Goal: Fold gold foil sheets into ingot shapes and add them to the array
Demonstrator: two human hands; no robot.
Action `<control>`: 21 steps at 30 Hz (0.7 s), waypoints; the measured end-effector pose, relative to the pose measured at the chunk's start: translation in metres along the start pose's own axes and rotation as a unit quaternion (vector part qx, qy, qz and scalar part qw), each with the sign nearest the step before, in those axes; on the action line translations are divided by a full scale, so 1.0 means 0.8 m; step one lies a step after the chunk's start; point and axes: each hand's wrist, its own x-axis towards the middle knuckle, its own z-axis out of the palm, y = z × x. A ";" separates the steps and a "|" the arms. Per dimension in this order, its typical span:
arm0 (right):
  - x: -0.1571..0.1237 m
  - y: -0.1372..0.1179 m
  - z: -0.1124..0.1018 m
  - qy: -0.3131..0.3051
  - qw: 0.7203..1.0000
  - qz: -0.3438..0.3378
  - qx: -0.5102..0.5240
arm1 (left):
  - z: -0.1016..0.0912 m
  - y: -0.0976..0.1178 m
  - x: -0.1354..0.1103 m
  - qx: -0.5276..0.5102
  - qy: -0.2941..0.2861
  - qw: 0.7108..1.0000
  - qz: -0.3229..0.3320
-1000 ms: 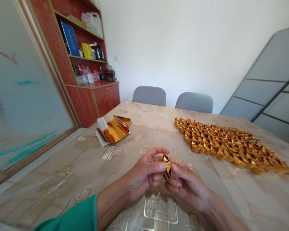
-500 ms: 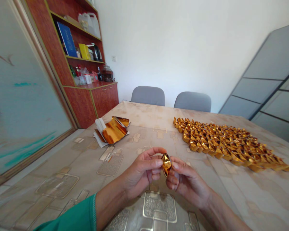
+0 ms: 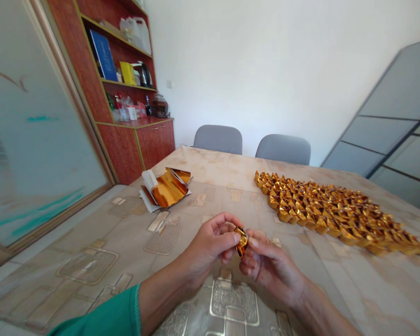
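Between my two hands, above the near part of the table, is a small folded gold foil paper ingot (image 3: 241,242). My left hand (image 3: 217,241) pinches it from the left, thumb in front and fingers curled behind. On its other side, the thumb and fingers of my right hand (image 3: 267,257) grip its right edge. Part of the ingot is covered by my fingertips. Many similar gold paper ingots (image 3: 329,210) stand in close rows on the right side of the table. A loose stack of gold foil paper sheets (image 3: 168,188) with white backs lies curled at the left.
The table (image 3: 185,289) has a patterned, glossy cover. Two grey chairs (image 3: 217,139) stand at its far edge. A red-brown cabinet (image 3: 126,144) with shelves is at the back left, beside a frosted glass sliding door (image 3: 38,140).
The ingot has turned and tilted between my fingers, and its gold face looks narrower. Both hands stay on it. The whole view has shifted slightly.
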 end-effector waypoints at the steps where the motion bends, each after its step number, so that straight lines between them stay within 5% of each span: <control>1: 0.001 0.000 -0.001 0.004 1.000 0.003 -0.001 | 0.000 0.000 0.000 0.002 0.009 1.000 -0.005; 21: 0.002 0.001 -0.001 0.032 0.999 -0.017 -0.017 | -0.009 0.000 0.000 -0.083 -0.045 0.991 -0.095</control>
